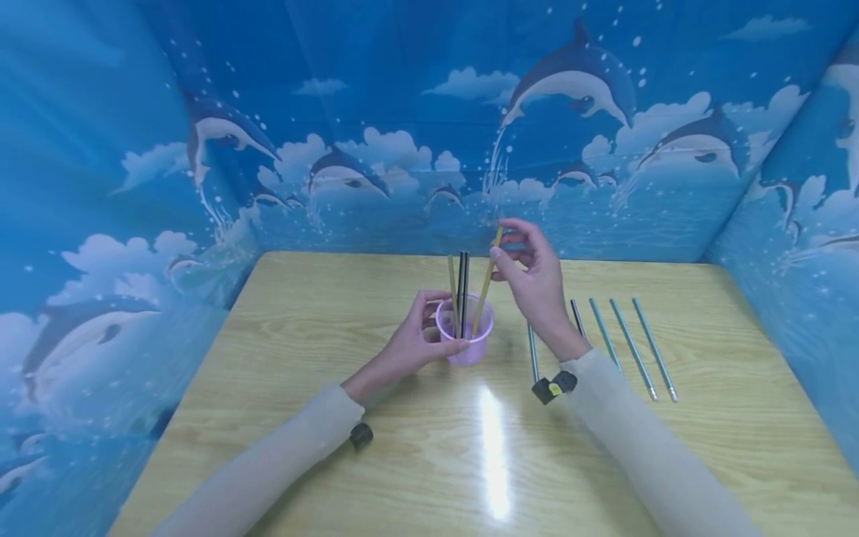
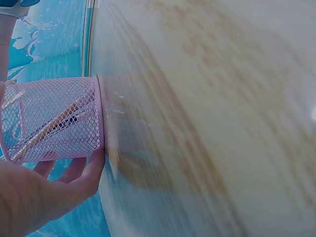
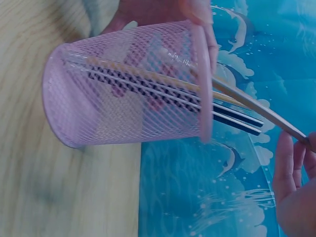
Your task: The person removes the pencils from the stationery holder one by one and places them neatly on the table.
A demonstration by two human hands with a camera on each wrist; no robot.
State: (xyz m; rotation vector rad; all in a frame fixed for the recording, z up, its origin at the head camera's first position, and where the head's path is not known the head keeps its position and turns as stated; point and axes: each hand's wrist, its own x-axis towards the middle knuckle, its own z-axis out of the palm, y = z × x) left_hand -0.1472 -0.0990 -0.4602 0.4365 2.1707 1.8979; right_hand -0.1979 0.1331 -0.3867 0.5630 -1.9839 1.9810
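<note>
A pink mesh pencil cup point(image 1: 467, 356) stands upright on the table. My left hand point(image 1: 417, 337) grips its side, thumb toward me and fingers around the far side. In my right hand point(image 1: 535, 282), thumb and fingers pinch the upper part of a yellow pencil point(image 1: 486, 287). This pencil leans to the right, its lower end inside the cup. Another yellow pencil point(image 1: 452, 283) and black pencils point(image 1: 464, 280) stand in the cup too. Through the mesh point(image 3: 168, 131), the right wrist view shows their lower parts.
Several blue-green pencils point(image 1: 649, 350) lie on the wooden table point(image 1: 302, 321) to the right, with a dark pencil point(image 1: 577, 317) among them. My right forearm partly covers some. Behind the table hangs a blue dolphin-print backdrop point(image 1: 403, 179).
</note>
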